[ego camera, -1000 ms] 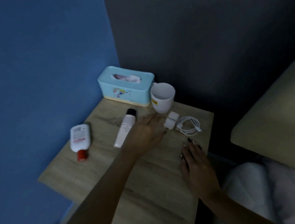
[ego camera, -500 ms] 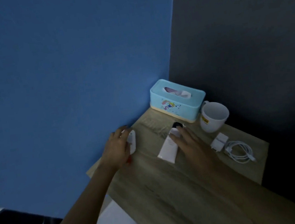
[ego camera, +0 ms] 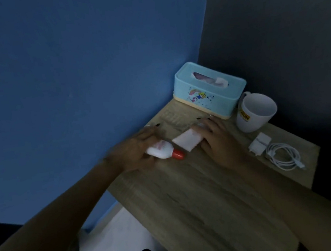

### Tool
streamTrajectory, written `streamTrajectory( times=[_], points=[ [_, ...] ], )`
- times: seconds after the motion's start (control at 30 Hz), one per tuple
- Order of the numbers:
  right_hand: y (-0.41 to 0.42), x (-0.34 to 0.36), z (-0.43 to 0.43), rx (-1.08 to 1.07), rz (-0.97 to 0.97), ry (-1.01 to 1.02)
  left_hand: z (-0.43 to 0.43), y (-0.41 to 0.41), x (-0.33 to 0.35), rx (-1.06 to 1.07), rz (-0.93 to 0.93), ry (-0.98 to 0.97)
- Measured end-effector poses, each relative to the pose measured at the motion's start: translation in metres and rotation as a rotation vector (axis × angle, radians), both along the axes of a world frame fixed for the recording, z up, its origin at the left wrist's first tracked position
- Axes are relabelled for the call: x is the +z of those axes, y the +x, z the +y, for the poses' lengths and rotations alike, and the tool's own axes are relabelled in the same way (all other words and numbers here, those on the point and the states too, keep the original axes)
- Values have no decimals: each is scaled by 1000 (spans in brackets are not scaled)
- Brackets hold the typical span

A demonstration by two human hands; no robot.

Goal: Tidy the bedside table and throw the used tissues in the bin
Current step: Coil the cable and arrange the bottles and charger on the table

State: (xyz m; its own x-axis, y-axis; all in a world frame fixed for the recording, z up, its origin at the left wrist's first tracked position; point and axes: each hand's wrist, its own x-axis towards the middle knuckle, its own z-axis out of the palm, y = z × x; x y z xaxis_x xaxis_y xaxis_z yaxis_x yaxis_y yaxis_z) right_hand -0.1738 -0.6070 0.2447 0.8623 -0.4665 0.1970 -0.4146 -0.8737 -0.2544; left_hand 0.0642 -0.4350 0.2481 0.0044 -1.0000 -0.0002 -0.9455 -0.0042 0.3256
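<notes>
On the wooden bedside table (ego camera: 206, 199), my left hand (ego camera: 136, 151) grips a white bottle with a red cap (ego camera: 163, 151), lying on its side with the cap pointing right. My right hand (ego camera: 220, 139) is closed over the top end of a white tube (ego camera: 187, 141), whose flat end points toward the bottle. The two items almost touch. A light blue tissue box (ego camera: 208, 91) with a tissue poking out stands in the back corner. No loose tissues or bin are in view.
A white mug (ego camera: 256, 113) stands right of the tissue box. A white charger plug (ego camera: 259, 143) and coiled cable (ego camera: 283, 156) lie near the table's right edge. Blue wall on the left, dark wall behind. Pale floor lies below the table's left edge.
My left hand has drawn the bottle rightward from the table's left edge toward the tube. My right hand has closed over the tube. The view shifted closer.
</notes>
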Motion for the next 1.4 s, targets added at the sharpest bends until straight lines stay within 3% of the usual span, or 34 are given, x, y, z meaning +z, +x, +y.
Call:
streamTrajectory(
  times=[0.17,0.3,0.43,0.6,0.77,0.93,1.07,1.27,1.4],
  points=[
    [6,17,7,-271,-421,593,-9,-30,-4,66,206,-104],
    [3,15,5,-406,-536,785,-20,-42,-5,283,453,-263],
    [-1,14,-3,-426,-549,828,-35,-42,1,480,773,-210],
    [-6,9,0,-451,-599,878,-48,-29,-2,453,863,-154],
    [-9,-2,9,-475,-662,874,-41,-29,-5,472,853,-155],
    [-3,-10,17,-528,-700,797,-36,-58,-8,668,804,-359],
    [0,-13,18,-560,-713,753,-42,-76,-14,725,722,-433],
    [3,-16,19,-554,-702,707,-53,-90,-9,905,743,-529],
    [13,-17,15,-553,-679,660,-60,-84,-9,807,724,-501]
  ],
)
